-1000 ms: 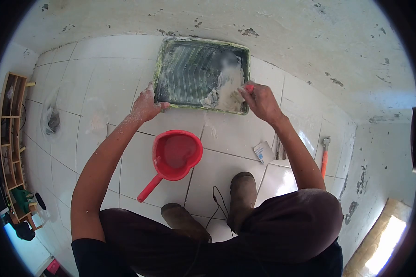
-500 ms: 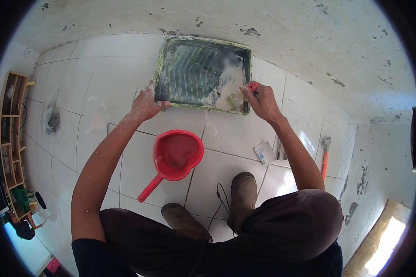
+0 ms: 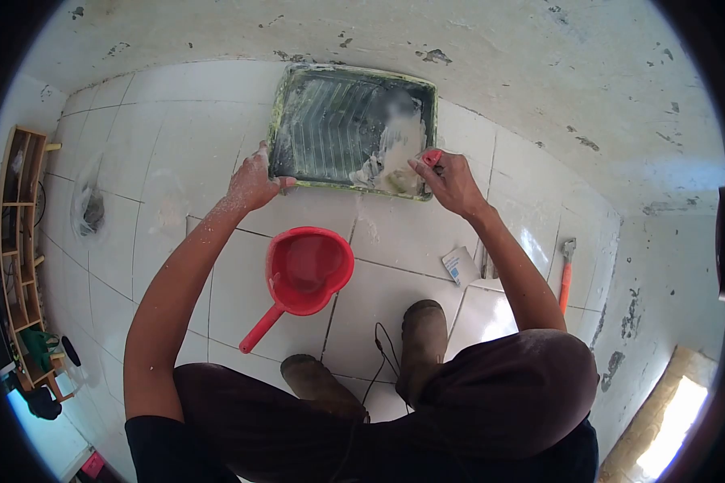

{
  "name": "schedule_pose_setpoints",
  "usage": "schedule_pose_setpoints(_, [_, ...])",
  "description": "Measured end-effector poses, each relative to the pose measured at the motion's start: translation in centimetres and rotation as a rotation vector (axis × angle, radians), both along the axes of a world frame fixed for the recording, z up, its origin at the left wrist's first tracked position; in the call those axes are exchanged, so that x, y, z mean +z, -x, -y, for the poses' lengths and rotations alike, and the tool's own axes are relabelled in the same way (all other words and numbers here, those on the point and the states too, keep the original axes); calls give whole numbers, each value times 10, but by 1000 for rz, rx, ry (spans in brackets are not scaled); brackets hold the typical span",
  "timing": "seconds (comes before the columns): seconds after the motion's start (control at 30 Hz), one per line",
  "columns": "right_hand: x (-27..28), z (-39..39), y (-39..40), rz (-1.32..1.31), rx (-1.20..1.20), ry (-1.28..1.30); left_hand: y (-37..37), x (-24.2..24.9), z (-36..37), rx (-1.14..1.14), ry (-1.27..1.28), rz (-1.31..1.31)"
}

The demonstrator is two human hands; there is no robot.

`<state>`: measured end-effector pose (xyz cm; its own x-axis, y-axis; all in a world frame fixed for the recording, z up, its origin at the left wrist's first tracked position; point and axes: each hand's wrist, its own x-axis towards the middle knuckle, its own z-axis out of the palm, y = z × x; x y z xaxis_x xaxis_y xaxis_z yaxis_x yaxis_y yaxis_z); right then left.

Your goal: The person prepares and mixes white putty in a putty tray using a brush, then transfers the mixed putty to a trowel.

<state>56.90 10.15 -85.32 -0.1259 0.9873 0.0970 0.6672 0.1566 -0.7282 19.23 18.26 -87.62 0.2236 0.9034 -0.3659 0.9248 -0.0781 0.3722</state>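
A dark paint tray [image 3: 322,121] with a ribbed slope and a smeared yellowish rim lies on the floor by the wall. My left hand [image 3: 254,183] is closed around its near left corner, the thumb along the near rim; white powder coats the wrist. Inside the tray's right side sits a patch of thick whitish paste [image 3: 403,141]. My right hand [image 3: 453,181] grips a red-handled tool [image 3: 432,157] over the near right corner. Its pale, smeared head is down in the paste, so I cannot tell its exact kind.
A red heart-shaped dipper [image 3: 308,270] stands on the tiles between tray and boots [image 3: 424,342]. To the right lie a printed packet [image 3: 459,266] and an orange-handled tool [image 3: 568,274]. A plastic bag [image 3: 91,209] and wooden shelf [image 3: 20,249] are on the left.
My right hand has shifted slightly left and down with the red-handled tool, whose head has turned within the paste. My left hand stays on the tray corner.
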Motion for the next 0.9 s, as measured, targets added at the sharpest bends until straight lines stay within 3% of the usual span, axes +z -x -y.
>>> schedule_pose_setpoints(0.17, [8, -8, -8, 25, -48, 43, 4, -5, -2, -22, 8, 36])
schedule_pose_setpoints(0.33, [-21, -4, -2, 44, 71, -221, 1, 0, 0, -6, -9, 20])
schedule_pose_setpoints(0.43, [-6, 8, -1, 142, 231, -137, 7, -14, -4, -18, -24, 16])
schedule_pose_setpoints(0.57, [5, 4, -6, 77, 255, -78, 5, -7, -1, -11, -40, -2])
schedule_pose_setpoints(0.63, [5, -8, -11, 63, 140, -137, 2, -3, 0, 2, -20, -7])
schedule_pose_setpoints(0.77, [-18, -16, -10, 108, 105, -193, 1, -2, -3, -13, 9, -3])
schedule_pose_setpoints(0.9, [-19, 6, -2, 101, 251, -157, 3, -2, -2, -17, -8, -7])
